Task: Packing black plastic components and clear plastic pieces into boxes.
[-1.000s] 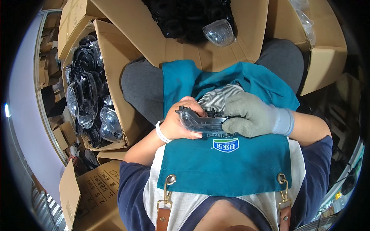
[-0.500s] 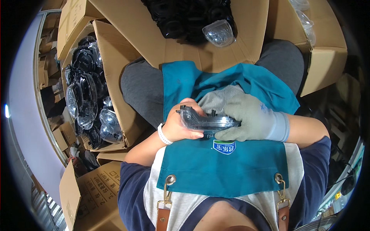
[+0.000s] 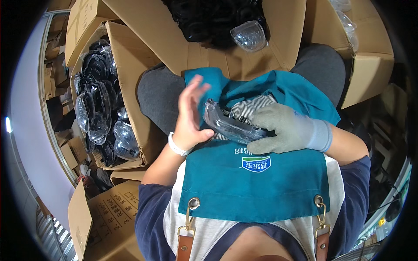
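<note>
My gloved right hand (image 3: 283, 129) grips one end of a black plastic housing with a clear curved cover (image 3: 230, 127), thumb below and fingers above. The housing is tilted over my lap, its free end up and to the left. My bare left hand (image 3: 190, 116) is beside that free end, apart from it. Its fingers are spread and slightly blurred, and nothing is in them. Under the housing lies the teal apron (image 3: 261, 191), with a striped cloth (image 3: 252, 108) showing behind it.
Ahead, an open carton (image 3: 209, 61) holds black parts (image 3: 213, 19) and a loose clear cover (image 3: 249, 36). To the left, another carton (image 3: 130, 56) is packed with black housings with clear covers (image 3: 98, 100). Clear covers (image 3: 348, 30) lie in a carton (image 3: 370, 69) at the right.
My left hand has let go of the housing, opened and moved up and left. The housing, still in my right hand, now tilts with its left end higher.
</note>
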Motion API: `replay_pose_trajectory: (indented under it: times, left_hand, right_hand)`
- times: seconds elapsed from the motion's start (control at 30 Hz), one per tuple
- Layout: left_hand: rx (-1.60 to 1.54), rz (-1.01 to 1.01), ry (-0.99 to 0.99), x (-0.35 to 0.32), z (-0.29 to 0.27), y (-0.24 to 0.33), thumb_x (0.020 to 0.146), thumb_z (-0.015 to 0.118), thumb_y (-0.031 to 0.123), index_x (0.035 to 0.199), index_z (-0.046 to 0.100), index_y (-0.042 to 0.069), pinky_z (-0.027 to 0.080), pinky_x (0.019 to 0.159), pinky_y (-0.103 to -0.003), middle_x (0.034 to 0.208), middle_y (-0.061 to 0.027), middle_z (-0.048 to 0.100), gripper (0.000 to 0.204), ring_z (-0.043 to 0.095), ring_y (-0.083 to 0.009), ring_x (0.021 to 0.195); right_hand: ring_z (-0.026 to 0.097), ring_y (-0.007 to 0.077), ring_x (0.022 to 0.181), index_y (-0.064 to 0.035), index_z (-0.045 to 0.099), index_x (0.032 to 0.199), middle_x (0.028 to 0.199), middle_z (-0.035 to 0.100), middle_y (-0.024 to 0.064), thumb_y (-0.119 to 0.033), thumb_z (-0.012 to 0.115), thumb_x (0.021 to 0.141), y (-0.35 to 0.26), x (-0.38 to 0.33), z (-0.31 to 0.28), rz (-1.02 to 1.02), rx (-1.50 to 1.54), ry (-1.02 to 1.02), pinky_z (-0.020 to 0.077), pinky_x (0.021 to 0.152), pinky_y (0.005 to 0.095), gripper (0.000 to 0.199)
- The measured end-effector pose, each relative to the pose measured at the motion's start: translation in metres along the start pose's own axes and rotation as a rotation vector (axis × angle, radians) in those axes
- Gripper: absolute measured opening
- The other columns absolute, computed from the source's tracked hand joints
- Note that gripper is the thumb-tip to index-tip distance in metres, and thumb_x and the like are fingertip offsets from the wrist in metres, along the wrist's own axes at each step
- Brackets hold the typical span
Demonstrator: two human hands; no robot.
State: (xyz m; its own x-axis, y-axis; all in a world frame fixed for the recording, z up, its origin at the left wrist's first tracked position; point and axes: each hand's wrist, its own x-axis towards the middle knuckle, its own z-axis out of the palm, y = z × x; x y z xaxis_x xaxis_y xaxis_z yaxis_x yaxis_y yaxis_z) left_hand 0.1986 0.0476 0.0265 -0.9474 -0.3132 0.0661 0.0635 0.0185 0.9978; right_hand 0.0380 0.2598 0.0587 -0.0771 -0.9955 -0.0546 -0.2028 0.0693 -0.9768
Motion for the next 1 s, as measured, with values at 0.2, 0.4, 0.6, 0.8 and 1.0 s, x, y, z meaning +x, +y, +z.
replay_pose_trajectory:
  times: [0.2, 0.4, 0.6, 0.8, 1.0]
  left_hand:
    - [1.008, 0.445, -0.648, 0.036, 0.011, 0.076, 0.055, 0.081, 0.037, 0.079, 0.059, 0.010, 0.043, 0.073, -0.034, 0.081, -0.0040, 0.057, 0.042, 0.055, -0.0236, 0.076]
    - [0.896, 0.506, -0.653, 0.024, 0.004, 0.055, 0.054, 0.081, 0.038, 0.068, 0.052, 0.011, 0.039, 0.062, -0.033, 0.068, -0.0023, 0.047, 0.042, 0.050, -0.0202, 0.063]
    - [0.875, 0.466, -0.644, 0.016, 0.002, 0.050, 0.063, 0.079, 0.042, 0.072, 0.052, 0.013, 0.039, 0.064, -0.032, 0.068, -0.0009, 0.046, 0.039, 0.050, -0.0190, 0.063]
    - [0.837, 0.441, -0.584, 0.024, -0.005, 0.054, 0.062, 0.082, 0.042, 0.070, 0.052, 0.011, 0.040, 0.062, -0.034, 0.065, -0.0021, 0.048, 0.044, 0.052, -0.0212, 0.061]
    - [0.533, 0.468, -0.297, 0.028, -0.035, 0.039, 0.063, 0.084, 0.051, 0.072, 0.052, 0.007, 0.038, 0.057, -0.036, 0.063, -0.0055, 0.052, 0.056, 0.049, -0.0245, 0.057]
  right_hand:
    - [0.063, 0.0323, 0.068, -0.0001, 0.066, 0.079, 0.074, 0.062, 0.0157, -0.037, 0.074, 0.079, -0.019, 0.006, -0.003, 0.004, -0.196, -0.031, 0.0484, 0.061, 0.0422, 0.038]
    - [0.058, 0.0307, 0.062, -0.0055, 0.065, 0.071, 0.069, 0.057, 0.0109, -0.039, 0.077, 0.076, -0.007, -0.004, 0.006, -0.112, -0.238, 0.035, 0.0431, 0.054, 0.0422, 0.036]
    - [0.064, 0.0278, 0.064, -0.0048, 0.069, 0.078, 0.074, 0.063, 0.0106, -0.042, 0.072, 0.081, -0.012, -0.005, 0.008, -0.157, -0.407, 0.000, 0.0496, 0.054, 0.0397, 0.038]
    - [0.065, 0.0288, 0.070, -0.0041, 0.069, 0.086, 0.078, 0.065, 0.0119, -0.034, 0.075, 0.080, -0.019, 0.008, -0.012, -0.094, -0.317, -0.057, 0.0522, 0.060, 0.0384, 0.030]
    - [0.058, 0.0310, 0.116, 0.0034, 0.052, 0.131, 0.126, 0.057, 0.0192, -0.034, 0.086, 0.068, 0.004, -0.004, -0.034, -0.256, 0.171, 0.544, 0.0456, 0.099, 0.0377, 0.080]
